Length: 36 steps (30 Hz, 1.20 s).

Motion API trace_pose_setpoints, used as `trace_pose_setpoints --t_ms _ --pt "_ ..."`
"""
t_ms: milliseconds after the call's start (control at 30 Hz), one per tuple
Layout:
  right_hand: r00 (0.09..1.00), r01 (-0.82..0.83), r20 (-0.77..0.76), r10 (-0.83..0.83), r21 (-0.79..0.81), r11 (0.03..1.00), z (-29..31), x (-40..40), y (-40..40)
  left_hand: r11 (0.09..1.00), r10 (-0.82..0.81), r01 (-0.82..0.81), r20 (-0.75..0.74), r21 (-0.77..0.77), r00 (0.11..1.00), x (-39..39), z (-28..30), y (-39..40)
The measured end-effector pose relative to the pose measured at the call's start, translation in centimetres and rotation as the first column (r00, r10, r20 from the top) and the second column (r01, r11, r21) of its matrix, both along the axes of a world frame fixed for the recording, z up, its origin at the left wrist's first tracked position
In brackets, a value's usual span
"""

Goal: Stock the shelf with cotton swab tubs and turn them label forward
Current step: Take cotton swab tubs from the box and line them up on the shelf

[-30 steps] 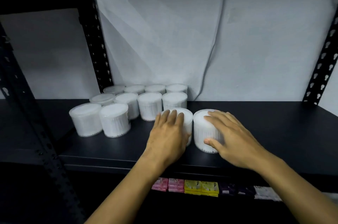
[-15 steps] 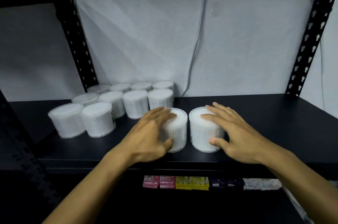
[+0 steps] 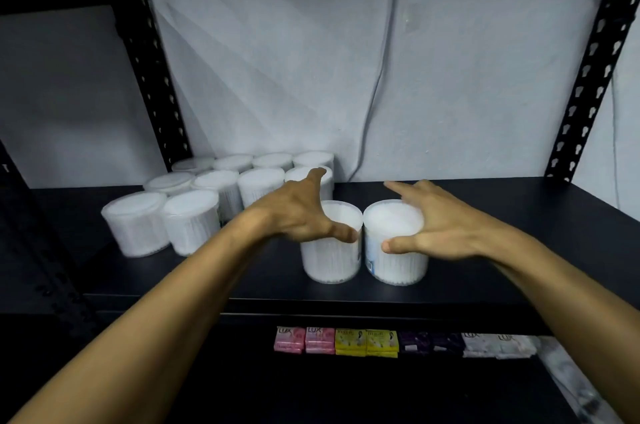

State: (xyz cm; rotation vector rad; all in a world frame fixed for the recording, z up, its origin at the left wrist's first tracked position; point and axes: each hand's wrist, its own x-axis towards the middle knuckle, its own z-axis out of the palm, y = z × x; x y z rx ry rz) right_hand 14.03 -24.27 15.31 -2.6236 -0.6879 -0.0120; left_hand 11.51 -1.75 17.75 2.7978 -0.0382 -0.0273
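My left hand (image 3: 298, 215) was spread wide over the left front tub (image 3: 330, 247), thumb resting near its lid rim, gripping nothing that I could be sure of. My right hand (image 3: 440, 226) was also splayed, thumb against the wall of the right front tub (image 3: 396, 243) and fingers arched past its lid, cupping it loosely, not clamped. Those 2 tubs stood upright and touching near the front edge of the black shelf (image 3: 485, 278), with 10 more tubs (image 3: 221, 195) grouped at about 10 o'clock from them.

I judged them light, rigid clear plastic, smooth enough to slip, so I would take each by its side wall below the lid and twist. A blue label edge showed on the right tub's left side, unreadable. Below, the soap packs (image 3: 304, 340) read LUX.
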Motion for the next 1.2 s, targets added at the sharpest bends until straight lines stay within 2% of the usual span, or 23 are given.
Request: trace_pose_setpoints --t_ms 167,400,533,633,733,900,1200 --pt "0.99 -0.104 -0.091 0.112 0.084 0.991 0.0 0.9 -1.0 0.991 -0.119 0.115 -0.062 -0.063 0.991 0.6 0.3 0.9" --pt "0.955 -0.258 -0.153 0.256 0.006 0.966 0.0 1.7 -1.8 0.955 -0.255 0.219 -0.178 -0.202 0.95 0.9 0.6 2.0" --pt "0.968 -0.208 -0.125 0.219 0.095 0.974 0.0 1.1 -1.9 0.966 -0.167 0.154 -0.044 -0.208 0.985 0.3 0.3 2.1" --pt "1.0 -0.017 0.015 0.016 0.039 0.999 0.1 0.4 -1.0 0.998 -0.048 0.051 0.071 -0.033 0.996 -0.1 0.1 1.0" --pt "0.995 0.082 0.068 -0.079 -0.053 0.995 0.3 0.1 -0.1 0.996 0.025 -0.032 0.073 0.089 0.997 0.2 -0.1 0.4" --pt "0.997 0.036 0.06 -0.038 0.042 0.998 0.4 0.6 -0.2 0.999 -0.033 0.031 0.049 0.04 0.998 0.1 0.7 0.1" --pt "0.979 -0.127 -0.137 0.15 0.169 0.977 -0.1 1.7 -1.6 0.97 -0.207 0.196 -0.063 -0.143 0.976 0.2 1.1 1.2"
